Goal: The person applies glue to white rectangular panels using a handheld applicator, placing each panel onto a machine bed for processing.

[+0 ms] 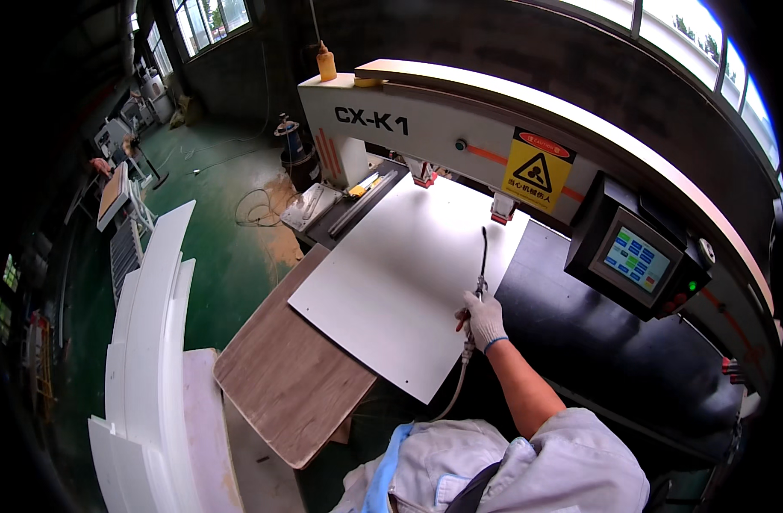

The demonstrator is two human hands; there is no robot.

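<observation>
- Your right hand (483, 318), in a white glove, is closed around an air gun (482, 283), with the fingers curled around its grip.
- The back of that hand faces up, and it is over the right side of the white board (383, 274).
- Your bare right forearm (521, 385) reaches forward and a bit left from the gray sleeve (571, 453).
- The air gun's thin black tube points away from you, to the far edge of the black bench (605, 342).
- A hose (462, 376) hangs from the gun, back toward you.
- The white board lies flat on the bench's left part, with its left corner over a brown board (293, 363).
- I cannot tell how your left hand is.
</observation>
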